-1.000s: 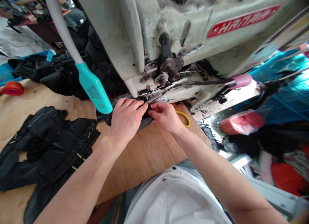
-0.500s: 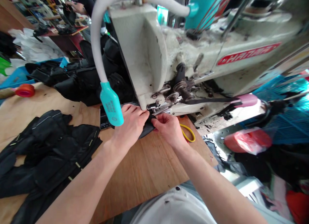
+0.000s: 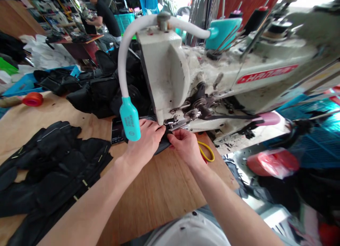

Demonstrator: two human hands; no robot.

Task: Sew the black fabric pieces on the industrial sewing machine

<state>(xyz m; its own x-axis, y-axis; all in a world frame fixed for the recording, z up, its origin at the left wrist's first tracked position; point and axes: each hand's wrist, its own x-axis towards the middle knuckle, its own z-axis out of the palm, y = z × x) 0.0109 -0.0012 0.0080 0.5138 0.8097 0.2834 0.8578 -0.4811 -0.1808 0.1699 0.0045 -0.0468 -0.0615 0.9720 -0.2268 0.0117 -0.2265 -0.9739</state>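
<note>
At the sewing machine's [image 3: 170, 72] needle area, a piece of black fabric [image 3: 162, 145] lies under both my hands. My left hand [image 3: 145, 134] rests flat over it, fingers stretched toward the presser foot and partly bent down at the tips; its thumb is hidden. Thumb and forefinger of my right hand [image 3: 184, 143] pinch the fabric's edge just right of the needle area. The needle itself is too small to make out. A turquoise-ended gooseneck lamp [image 3: 130, 120] hangs in front of my left hand.
Black sewn pieces [image 3: 53, 161] lie on the wooden table [image 3: 159, 193] at left, more in a heap [image 3: 106, 90] behind. A phone [image 3: 116, 131] and a yellow loop [image 3: 209, 151] flank my hands. An orange tape roll [image 3: 32, 99] sits far left. A person [image 3: 106, 19] works in the background.
The camera view has tilted up, bringing more of the machine's top and the background person into sight. Both hands keep nearly the same place on the black fabric.
</note>
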